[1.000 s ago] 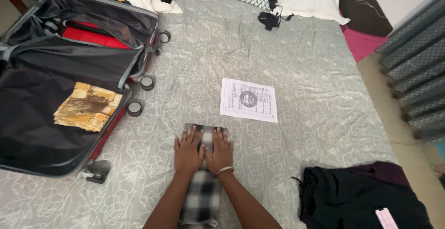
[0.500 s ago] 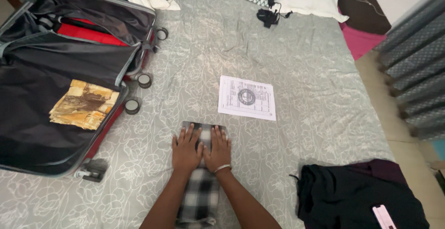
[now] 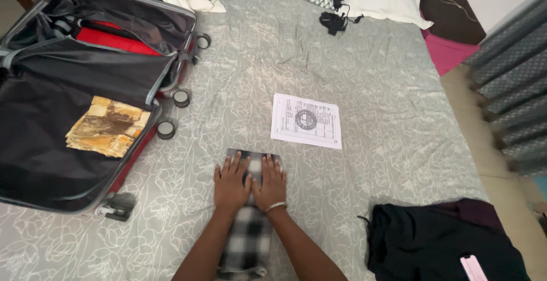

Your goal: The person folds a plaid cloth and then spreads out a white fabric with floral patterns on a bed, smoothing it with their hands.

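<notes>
Hands down flat, side by side, on the checked cloth (image 3: 249, 224): left hand (image 3: 231, 185) and right hand (image 3: 271, 185) both spread open, palms pressing, fingers pointing up the bed, gripping nothing. That black-and-white folded strip runs lengthwise from the near edge of the grey floral bedsheet (image 3: 370, 87) straight away from the person, far end just past the fingertips. Printed paper sheet (image 3: 306, 121) lies beyond, apart. Open suitcase (image 3: 68, 99) sits off to the left.
</notes>
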